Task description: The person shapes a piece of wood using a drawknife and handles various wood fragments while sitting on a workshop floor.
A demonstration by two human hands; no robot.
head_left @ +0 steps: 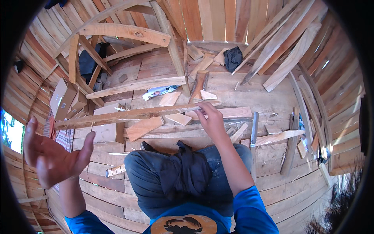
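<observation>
Floorboards below, we see the long wooden strip spanning ahead, right end in the pinching grip of our right hand, left hand empty, fingers apart; likely stiff, lightish, steadiest held at both ends.

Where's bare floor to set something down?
The brown plank floor looks mostly bare between the bright blue right sleeve and dark bristly clump, and between the left forearm and dark blue trousers. Beyond the knees, flat pale wooden offcuts crowd it, and the right hand holds a long brown wooden strip.
</observation>
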